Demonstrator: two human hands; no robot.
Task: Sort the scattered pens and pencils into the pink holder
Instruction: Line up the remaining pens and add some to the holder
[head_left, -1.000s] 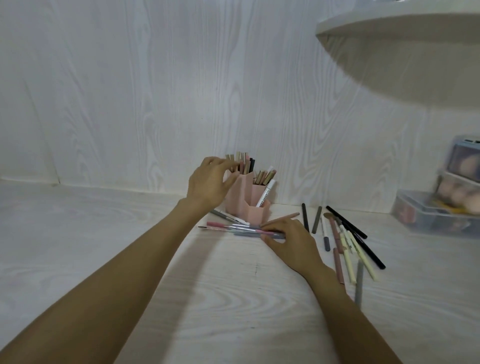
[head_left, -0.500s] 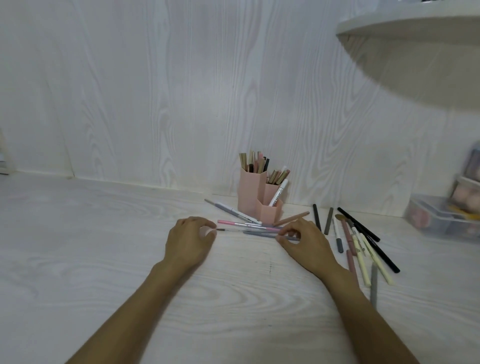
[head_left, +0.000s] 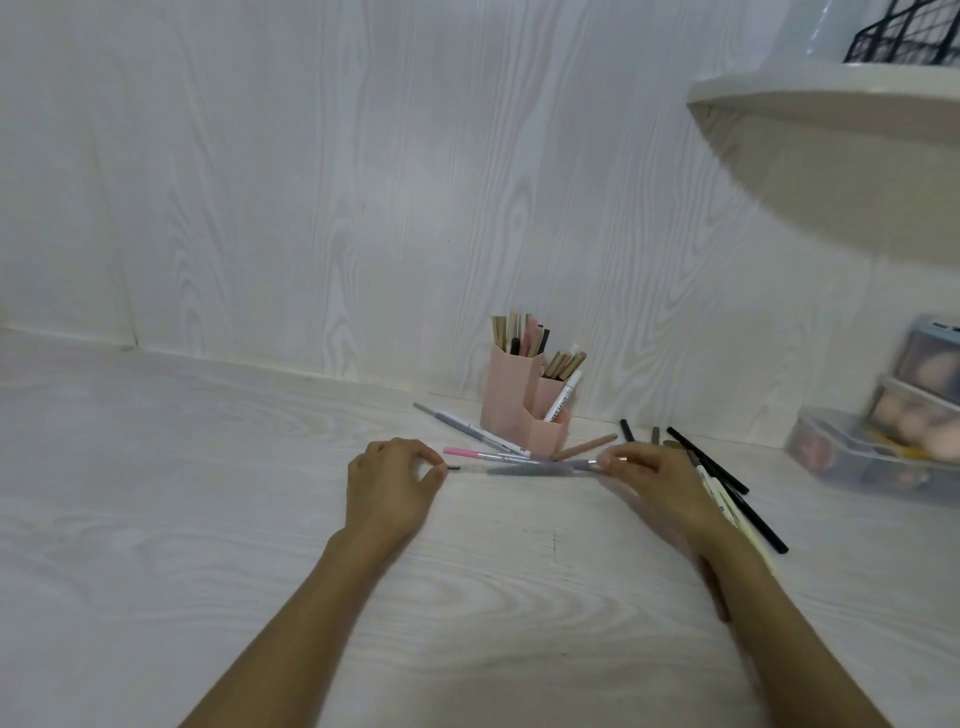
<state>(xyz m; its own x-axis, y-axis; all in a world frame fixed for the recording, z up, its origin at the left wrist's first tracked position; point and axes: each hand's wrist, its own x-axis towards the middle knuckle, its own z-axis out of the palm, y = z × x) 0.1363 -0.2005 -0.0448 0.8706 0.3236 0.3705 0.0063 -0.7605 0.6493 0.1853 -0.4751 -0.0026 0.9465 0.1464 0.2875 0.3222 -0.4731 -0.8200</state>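
One pink holder (head_left: 519, 405) stands on the white worktop (head_left: 208, 519) against the wall, with three stepped compartments: the tallest holds a bunch of pencils, the middle one several more, and a white pen (head_left: 562, 396) leans in the lowest. Just in front of the holder lie three loose pens: a grey-and-white one (head_left: 467, 427), a pink one (head_left: 480, 454) and a grey brush-tipped pencil (head_left: 524, 470). A brown pencil (head_left: 584, 447) lies beside the holder's base. Right of the holder lies a heap of dark and cream pens (head_left: 727, 483); their number cannot be told.

The left hand (head_left: 392, 486) pinches the brush end of the grey pencil between thumb and forefinger. The right hand (head_left: 660, 480), blurred, has its fingers curled at the pencil's other end.
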